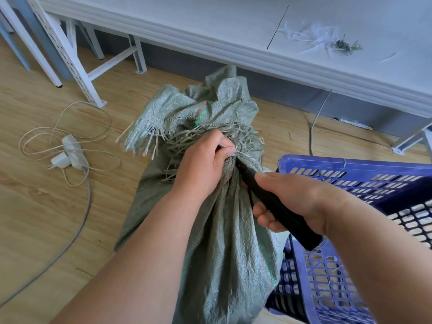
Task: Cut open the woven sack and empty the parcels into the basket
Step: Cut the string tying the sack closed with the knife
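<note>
Grey-green woven plastic sack [224,230] remains tied: left hand [201,167] grasps its frayed neck, right hand [289,202] grips a black-handled cutter [280,206] there; the blue perforated plastic basket [364,181] beside the sack awaits parcels.

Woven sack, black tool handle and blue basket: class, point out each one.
woven sack [224,242]: head view, on its gathered body.
black tool handle [278,206]: head view, on its mid-shaft.
blue basket [350,163]: head view, on its top rim.

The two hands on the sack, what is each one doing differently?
The left hand grips the gathered neck of the green woven sack, among frayed strands; the right hand holds a black handle instead. The left hand sits farther up by the tie; the right hand sits lower, beside the blue basket. Both have their fingers curled round something.
</note>
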Motion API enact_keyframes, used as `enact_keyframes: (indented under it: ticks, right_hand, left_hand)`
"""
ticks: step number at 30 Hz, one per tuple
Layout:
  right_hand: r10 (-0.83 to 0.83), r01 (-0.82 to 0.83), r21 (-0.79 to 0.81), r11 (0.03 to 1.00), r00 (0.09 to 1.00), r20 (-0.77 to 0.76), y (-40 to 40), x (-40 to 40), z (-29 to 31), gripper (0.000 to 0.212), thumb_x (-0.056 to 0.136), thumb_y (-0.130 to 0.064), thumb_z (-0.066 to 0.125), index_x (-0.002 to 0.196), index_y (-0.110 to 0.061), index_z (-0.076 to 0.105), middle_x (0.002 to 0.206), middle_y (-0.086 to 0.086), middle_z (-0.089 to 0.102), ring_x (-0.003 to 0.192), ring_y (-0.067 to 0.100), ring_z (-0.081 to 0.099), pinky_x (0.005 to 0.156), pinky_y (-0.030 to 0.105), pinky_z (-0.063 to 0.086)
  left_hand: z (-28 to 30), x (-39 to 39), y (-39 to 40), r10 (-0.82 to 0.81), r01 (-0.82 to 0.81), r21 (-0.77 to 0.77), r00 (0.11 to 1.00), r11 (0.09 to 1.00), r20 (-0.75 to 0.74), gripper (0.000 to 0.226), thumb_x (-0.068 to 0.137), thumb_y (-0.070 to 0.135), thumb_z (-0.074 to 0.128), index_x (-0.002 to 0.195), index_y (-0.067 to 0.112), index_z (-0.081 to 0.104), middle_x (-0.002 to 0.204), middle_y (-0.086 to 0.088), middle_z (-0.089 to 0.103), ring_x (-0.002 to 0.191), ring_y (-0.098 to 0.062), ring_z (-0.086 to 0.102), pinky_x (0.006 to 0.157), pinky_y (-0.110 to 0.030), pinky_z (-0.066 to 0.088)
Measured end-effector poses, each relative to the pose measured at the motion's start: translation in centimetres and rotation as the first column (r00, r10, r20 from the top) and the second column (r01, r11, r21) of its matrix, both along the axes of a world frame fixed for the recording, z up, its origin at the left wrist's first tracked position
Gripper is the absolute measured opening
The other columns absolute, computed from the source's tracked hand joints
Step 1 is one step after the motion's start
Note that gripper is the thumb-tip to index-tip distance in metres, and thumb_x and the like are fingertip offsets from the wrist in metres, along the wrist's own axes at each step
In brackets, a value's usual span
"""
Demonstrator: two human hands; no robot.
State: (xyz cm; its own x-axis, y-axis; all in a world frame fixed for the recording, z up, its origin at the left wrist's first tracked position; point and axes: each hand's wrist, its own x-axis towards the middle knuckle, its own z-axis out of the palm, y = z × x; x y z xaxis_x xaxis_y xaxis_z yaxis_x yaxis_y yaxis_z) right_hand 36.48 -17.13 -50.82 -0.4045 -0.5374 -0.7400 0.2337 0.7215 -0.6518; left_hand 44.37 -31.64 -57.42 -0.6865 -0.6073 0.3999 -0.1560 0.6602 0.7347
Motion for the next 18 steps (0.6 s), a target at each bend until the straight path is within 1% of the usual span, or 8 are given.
enact_keyframes:
  ticks: [4, 7, 12, 15, 18]
  right_hand:
    - [-0.009, 0.009, 0.002, 1.0, 1.0, 0.001, -0.2, -0.1, -0.1, 0.032, 0.103, -0.04, 0.037, 0.123, -0.018, 0.05, 0.055, 0.006, 0.059, 0.041, 0.015, 0.053, 0.041, 0.022, 0.043]
    - [-0.001, 0.001, -0.005, 1.0, 1.0, -0.023, -0.4, -0.1, 0.1, 0.034, 0.103, -0.04, 0.037, 0.124, -0.018, 0.052, 0.057, 0.005, 0.058, 0.041, 0.014, 0.051, 0.041, 0.021, 0.041]
    - [0.07, -0.069, 0.009, 0.998, 0.994, -0.086, -0.4, -0.1, 0.6, 0.034, 0.104, -0.039, 0.034, 0.119, -0.014, 0.052, 0.061, 0.006, 0.057, 0.041, 0.014, 0.049, 0.04, 0.021, 0.038]
    - [0.105, -0.104, 0.01, 0.995, 0.988, -0.113, -0.3, -0.1, 1.1, 0.033, 0.104, -0.037, 0.035, 0.115, -0.011, 0.052, 0.061, 0.006, 0.057, 0.04, 0.013, 0.048, 0.04, 0.02, 0.037]
    - [0.108, -0.115, -0.04, 0.993, 0.984, -0.14, -0.4, 0.1, 1.8, 0.032, 0.104, -0.036, 0.034, 0.109, -0.011, 0.053, 0.06, 0.005, 0.057, 0.04, 0.013, 0.048, 0.041, 0.02, 0.038]
  left_hand:
    - [0.1, 0.1, 0.2, 0.032, -0.032, 0.071, 0.999, 0.997, 0.001, 0.005, 0.091, 0.015, 0.062, 0.087, 0.015, 0.059, 0.094, 0.012, 0.069, 0.092, -0.003, 0.063, 0.078, -0.009, 0.043]
    - [0.2, 0.1, 0.2, 0.038, -0.037, 0.108, 0.999, 0.993, -0.016, 0.004, 0.091, 0.016, 0.062, 0.088, 0.015, 0.06, 0.098, 0.01, 0.072, 0.095, -0.001, 0.064, 0.081, -0.011, 0.045]
    - [0.1, 0.2, 0.0, 0.021, -0.015, 0.185, 0.999, 0.983, -0.031, 0.004, 0.091, 0.016, 0.062, 0.09, 0.013, 0.062, 0.1, 0.01, 0.072, 0.096, 0.004, 0.063, 0.083, -0.006, 0.043]
    - [0.1, 0.2, 0.0, 0.016, -0.01, 0.219, 1.0, 0.976, -0.026, 0.004, 0.092, 0.016, 0.061, 0.091, 0.012, 0.063, 0.099, 0.011, 0.071, 0.094, 0.006, 0.061, 0.079, -0.003, 0.042]
    - [0.1, 0.2, -0.1, 0.023, -0.02, 0.242, 1.0, 0.97, -0.008, 0.01, 0.094, 0.019, 0.059, 0.093, 0.01, 0.064, 0.093, 0.014, 0.067, 0.09, 0.006, 0.059, 0.072, 0.0, 0.039]
